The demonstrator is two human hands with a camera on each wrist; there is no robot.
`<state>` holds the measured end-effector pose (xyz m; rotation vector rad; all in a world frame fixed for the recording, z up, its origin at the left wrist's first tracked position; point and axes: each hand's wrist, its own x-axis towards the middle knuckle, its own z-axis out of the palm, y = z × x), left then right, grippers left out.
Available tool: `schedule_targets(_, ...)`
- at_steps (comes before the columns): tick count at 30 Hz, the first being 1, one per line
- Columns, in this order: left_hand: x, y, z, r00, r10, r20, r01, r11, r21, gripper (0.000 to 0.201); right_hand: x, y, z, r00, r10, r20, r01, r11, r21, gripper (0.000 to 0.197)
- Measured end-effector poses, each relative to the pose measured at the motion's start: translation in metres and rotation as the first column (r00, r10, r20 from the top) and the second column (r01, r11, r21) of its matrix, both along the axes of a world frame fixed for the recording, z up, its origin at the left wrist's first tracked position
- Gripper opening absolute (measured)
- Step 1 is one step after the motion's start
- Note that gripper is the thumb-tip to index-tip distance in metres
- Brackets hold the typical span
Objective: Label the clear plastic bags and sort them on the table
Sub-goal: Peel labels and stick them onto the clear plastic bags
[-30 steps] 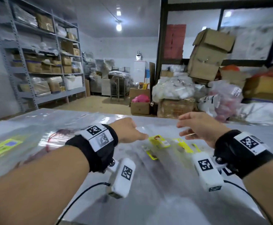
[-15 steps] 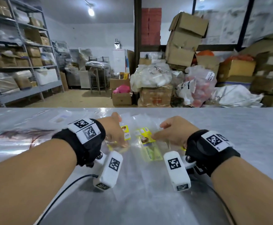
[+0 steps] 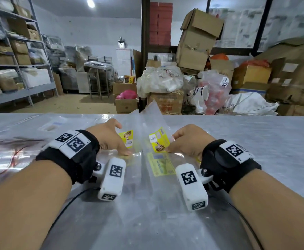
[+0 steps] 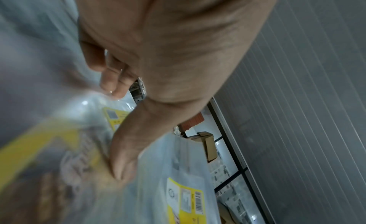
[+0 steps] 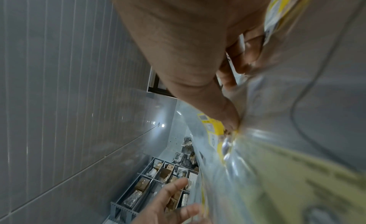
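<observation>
Clear plastic bags [image 3: 145, 141] with yellow labels lie overlapped on the table [image 3: 256, 141], between my two hands, in the middle of the head view. My left hand [image 3: 109, 138] has its thumb pressed on the near edge of the left bag while the forefinger reaches out straight. My right hand [image 3: 187, 139] pinches the right bag by its yellow label [image 3: 158, 141], and that bag's far end stands up off the table. Half a second ago the bags lay flat; now one is raised, and my hands are further apart.

From the left wrist, the thumb [image 4: 122, 157] bears down on the film beside a blurred yellow label [image 4: 39, 149]; the fingers above curl loosely, and I cannot tell whether they hold any film.

From the right wrist, thumb and fingers [image 5: 227, 118] close on crumpled plastic at the label's edge.

I judge the risk is static cling: the thin films may lift together, so two bags get sorted as one, or the slippery film slides out of my pinch.
</observation>
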<state>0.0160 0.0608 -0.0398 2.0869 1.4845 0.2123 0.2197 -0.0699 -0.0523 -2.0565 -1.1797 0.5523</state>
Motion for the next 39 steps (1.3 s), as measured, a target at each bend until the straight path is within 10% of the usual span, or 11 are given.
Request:
schedule_targets(8, -0.015, 0.002, -0.01, 0.98, 0.008, 0.201, -0.01, 1.0, 0.01, 0.079, 0.007, 0.004, -0.004, 0.99, -0.055, -0.131, 0.076, 0.984, 0.159, 0.041)
schedule_targets(23, -0.026, -0.003, -0.006, 0.991, 0.001, 0.136, -0.007, 0.999, 0.039, 0.089, 0.005, 0.001, -0.006, 0.971, -0.072, -0.227, 0.156, 0.912, 0.38, 0.022)
schedule_targets(27, -0.026, -0.003, -0.006, 0.992, 0.035, 0.124, -0.04, 0.999, 0.036, 0.037, 0.003, 0.003, -0.004, 0.962, 0.007, -0.274, 0.119, 0.89, 0.44, 0.019)
schedule_targets(39, -0.03, -0.013, -0.003, 0.93, 0.013, 0.366, -0.009, 1.0, -0.013, 0.078, -0.003, 0.001, -0.001, 0.931, 0.173, -0.323, 0.02, 0.857, 0.515, 0.015)
